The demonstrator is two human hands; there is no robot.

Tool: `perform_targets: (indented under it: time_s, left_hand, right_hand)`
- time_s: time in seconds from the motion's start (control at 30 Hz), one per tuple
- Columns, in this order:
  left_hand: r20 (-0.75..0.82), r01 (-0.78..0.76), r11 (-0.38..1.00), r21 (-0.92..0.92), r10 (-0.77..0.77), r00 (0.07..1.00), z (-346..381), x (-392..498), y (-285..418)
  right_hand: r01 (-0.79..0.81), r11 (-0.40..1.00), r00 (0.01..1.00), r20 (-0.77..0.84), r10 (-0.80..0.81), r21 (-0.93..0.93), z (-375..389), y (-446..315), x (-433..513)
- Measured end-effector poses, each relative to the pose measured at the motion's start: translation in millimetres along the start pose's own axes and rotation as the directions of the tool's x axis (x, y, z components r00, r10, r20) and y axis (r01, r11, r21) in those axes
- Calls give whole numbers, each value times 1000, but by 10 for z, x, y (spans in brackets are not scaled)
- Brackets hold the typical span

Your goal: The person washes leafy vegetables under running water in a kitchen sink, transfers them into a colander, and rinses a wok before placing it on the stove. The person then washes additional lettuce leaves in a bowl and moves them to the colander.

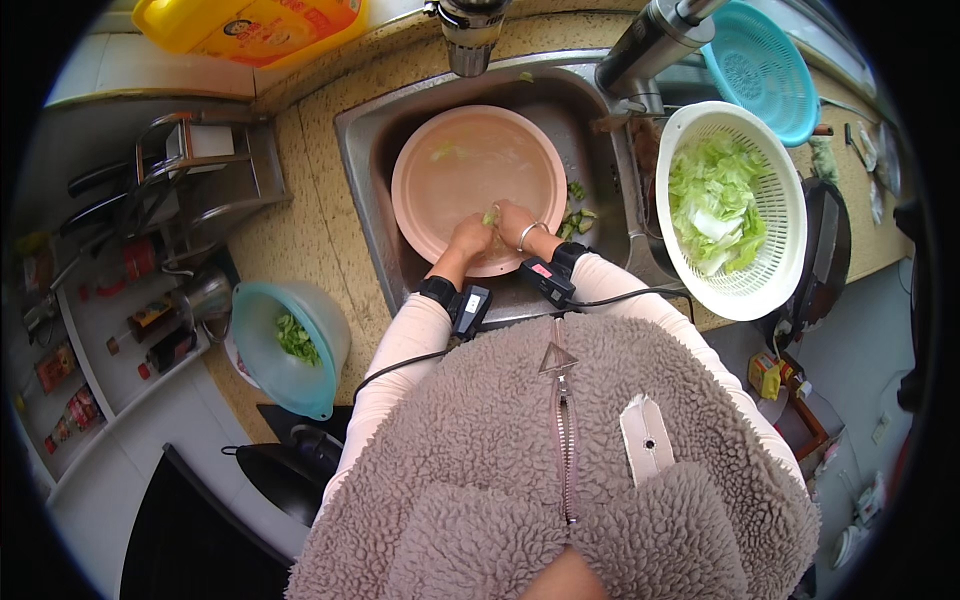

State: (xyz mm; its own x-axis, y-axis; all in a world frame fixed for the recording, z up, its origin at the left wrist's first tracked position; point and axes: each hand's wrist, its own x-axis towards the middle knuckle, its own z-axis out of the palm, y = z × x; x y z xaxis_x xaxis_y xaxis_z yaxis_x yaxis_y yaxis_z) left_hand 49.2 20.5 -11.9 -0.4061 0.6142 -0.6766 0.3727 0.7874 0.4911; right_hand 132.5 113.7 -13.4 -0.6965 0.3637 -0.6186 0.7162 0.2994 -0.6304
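Observation:
A pink plastic basin [480, 124] with water and bits of leaf in it stands in the stainless steel sink [592, 150]. My left hand [471, 236] and my right hand [514, 223] meet over the basin's near part, with a small piece of green leaf vegetable [491, 217] pinched between them. The right wrist wears a silver bangle. Green scraps [576, 223] lie on the sink floor right of the basin. Torn lettuce [716, 202] fills part of a white colander [787, 225] at the right. Cut greens [297, 341] sit in a teal-rimmed container [326, 375] at the left.
The faucet [634, 56] rises behind the sink's right side, near a blue colander [810, 97]. A yellow oil jug [255, 30] stands at the back left. Left on the counter [322, 195] is a metal knife rack [217, 161]. A black pan [825, 255] lies partly under the white colander.

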Motion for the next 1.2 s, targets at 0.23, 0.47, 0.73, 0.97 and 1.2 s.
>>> perform_targets:
  time_s: [0.23,0.47,0.73,0.97,1.2]
  left_hand:
    - [183,176,-79,-981,-90,979,-93,-150,444]
    - [96,105,-234,-966,49,994,-654,-701,886]
    - [-61,22,-266,-964,297,953,-893,-1150,1270]
    - [195,300,-339,-892,311,930,-642,-410,520]
    - [109,-7,-266,-964,-417,902,-371,6,-131]
  right_hand:
    - [8,798,998,-50,28,602,-175,-115,26]
    - [366,785,912,-362,-194,500,-427,-442,-186]
    - [664,670,638,-719,-276,332,-1512,-734,-1196]
    - [687,718,374,-902,-216,113,-2484,-73,-2170]
    - [-200,871,726,-665,-176,-449,-2379,414,-2214]
